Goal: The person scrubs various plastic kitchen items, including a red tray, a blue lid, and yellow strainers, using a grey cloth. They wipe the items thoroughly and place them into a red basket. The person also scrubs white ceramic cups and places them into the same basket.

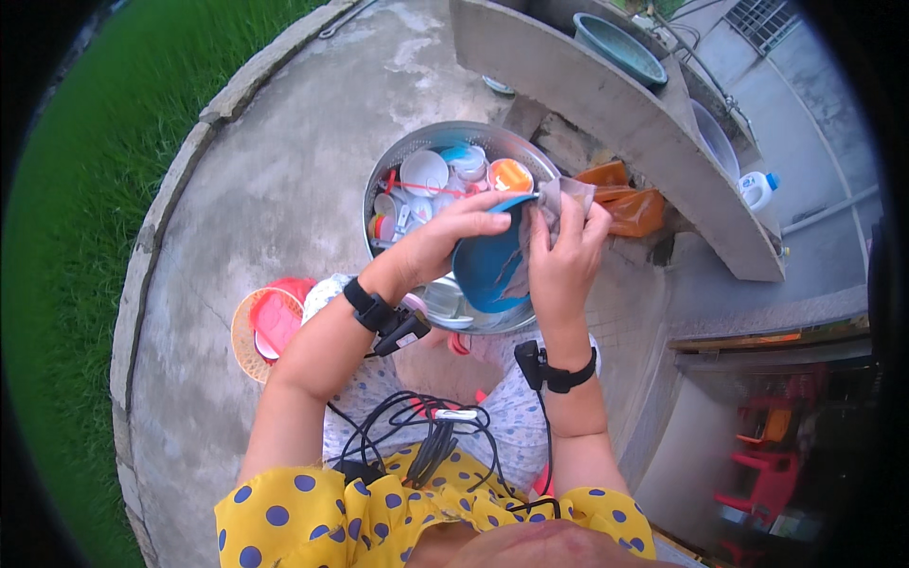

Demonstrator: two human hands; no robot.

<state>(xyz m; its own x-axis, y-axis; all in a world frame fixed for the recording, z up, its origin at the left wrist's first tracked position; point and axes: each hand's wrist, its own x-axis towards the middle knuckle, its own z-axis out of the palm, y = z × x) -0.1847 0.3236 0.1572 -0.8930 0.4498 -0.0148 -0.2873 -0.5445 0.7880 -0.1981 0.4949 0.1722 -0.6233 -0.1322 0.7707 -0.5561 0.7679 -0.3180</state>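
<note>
My left hand [456,227] grips the rim of a blue plastic bowl [481,270], which is tilted over a large metal tub [379,180]. In my right hand [570,248] is a greyish-pink cloth [574,193], pinched against the bowl's right edge, with part of it hanging down inside. Below them the tub holds a white bowl [423,173], a round container with an orange top [510,177] and several other small plastic and kitchen items. The fingertips of my left hand are partly hidden behind the bowl's rim.
A woven basket [244,343] with pink-red plastic things stands left of my knees. Orange plastic bags [632,210] lie right of the tub, beside a concrete slab [606,104] bearing a green basin [620,49]. Black cables [436,445] lie across my lap.
</note>
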